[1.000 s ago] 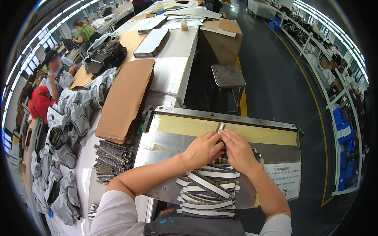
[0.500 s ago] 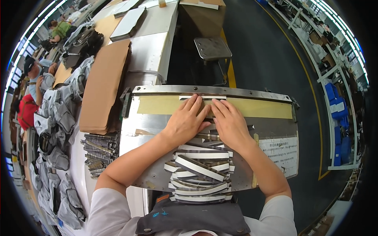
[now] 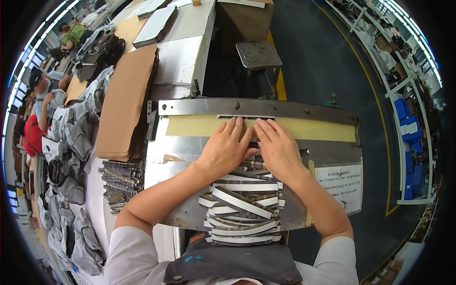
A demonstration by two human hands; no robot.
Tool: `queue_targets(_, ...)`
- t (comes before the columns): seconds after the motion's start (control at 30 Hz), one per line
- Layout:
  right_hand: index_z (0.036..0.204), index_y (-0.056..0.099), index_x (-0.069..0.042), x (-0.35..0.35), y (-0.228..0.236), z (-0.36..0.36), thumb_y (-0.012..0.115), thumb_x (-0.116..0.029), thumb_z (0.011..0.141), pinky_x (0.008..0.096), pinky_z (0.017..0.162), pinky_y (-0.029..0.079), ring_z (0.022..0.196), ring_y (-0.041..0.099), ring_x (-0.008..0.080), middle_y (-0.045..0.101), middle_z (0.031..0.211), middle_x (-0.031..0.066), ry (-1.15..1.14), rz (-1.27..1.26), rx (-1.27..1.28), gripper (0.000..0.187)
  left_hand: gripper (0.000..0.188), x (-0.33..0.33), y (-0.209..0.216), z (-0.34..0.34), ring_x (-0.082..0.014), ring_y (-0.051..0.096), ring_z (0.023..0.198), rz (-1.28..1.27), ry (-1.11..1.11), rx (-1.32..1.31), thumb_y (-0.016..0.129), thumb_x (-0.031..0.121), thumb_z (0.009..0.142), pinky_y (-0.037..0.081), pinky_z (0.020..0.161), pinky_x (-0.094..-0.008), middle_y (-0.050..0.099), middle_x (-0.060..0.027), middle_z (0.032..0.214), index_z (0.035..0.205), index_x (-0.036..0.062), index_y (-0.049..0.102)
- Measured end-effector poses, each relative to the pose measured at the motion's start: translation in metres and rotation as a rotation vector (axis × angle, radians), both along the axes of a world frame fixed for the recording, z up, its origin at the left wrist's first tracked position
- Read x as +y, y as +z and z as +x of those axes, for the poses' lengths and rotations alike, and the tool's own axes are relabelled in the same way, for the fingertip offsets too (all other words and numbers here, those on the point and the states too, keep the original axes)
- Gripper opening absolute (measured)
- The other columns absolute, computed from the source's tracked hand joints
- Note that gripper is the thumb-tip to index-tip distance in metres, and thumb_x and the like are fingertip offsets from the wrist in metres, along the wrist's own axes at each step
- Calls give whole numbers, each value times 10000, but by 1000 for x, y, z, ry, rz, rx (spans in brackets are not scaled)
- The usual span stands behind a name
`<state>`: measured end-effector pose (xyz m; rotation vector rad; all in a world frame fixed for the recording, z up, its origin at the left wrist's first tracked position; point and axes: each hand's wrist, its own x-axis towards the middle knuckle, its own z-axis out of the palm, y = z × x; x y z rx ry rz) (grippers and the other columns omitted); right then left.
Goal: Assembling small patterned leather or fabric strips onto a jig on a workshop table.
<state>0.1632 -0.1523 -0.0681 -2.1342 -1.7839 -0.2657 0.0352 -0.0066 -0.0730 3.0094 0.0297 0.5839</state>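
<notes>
My left hand (image 3: 225,147) and my right hand (image 3: 279,149) lie side by side, palms down. Their fingers stretch forward, and the fingertips rest at the near edge of a narrow dark strip with a white edge (image 3: 249,117). The strip lies along a long metal bar (image 3: 275,107) at the far side of a metal work plate (image 3: 185,199). Beneath the fingers runs a band of yellow sheet (image 3: 190,127). Close to my body, a loose pile of black-and-white strips (image 3: 244,203) lies between my forearms. What is under my palms is hidden.
Left of the plate are a stack of brown cardboard sheets (image 3: 124,107) and bundled dark strips (image 3: 121,185). Grey fabric pieces (image 3: 71,137) cover the far left, where other people work. A metal stool (image 3: 258,55) stands ahead; shelving with blue bins (image 3: 409,128) is at right.
The metal bar has tipped, showing a broader face, and bolts now stand up behind it. The strip shows a thinner white edge with a dark line. My hands have barely moved.
</notes>
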Motion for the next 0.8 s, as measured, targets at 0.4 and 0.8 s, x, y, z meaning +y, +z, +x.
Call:
queue_targets(0.4,1241,582,19,0,-6,-3,620,-39,810,438,1071,388,1285,484,303,533,1374,149,111,45,66,436,413,-2,-5,-6,-363,557,1175,-7,12,-38,681,251,866,446,1006,-429,590,-232,1215,1162,-20,585)
queue_targets(0.8,1088,643,25,-38,84,1,611,-63,874,420,794,512,901,629,348,654,971,174,-12,-189,528,233,327,-12,68,-44,-310,596,917,-533,-482,361,782,159,750,495,815,-410,608,-120,951,1009,16,641)
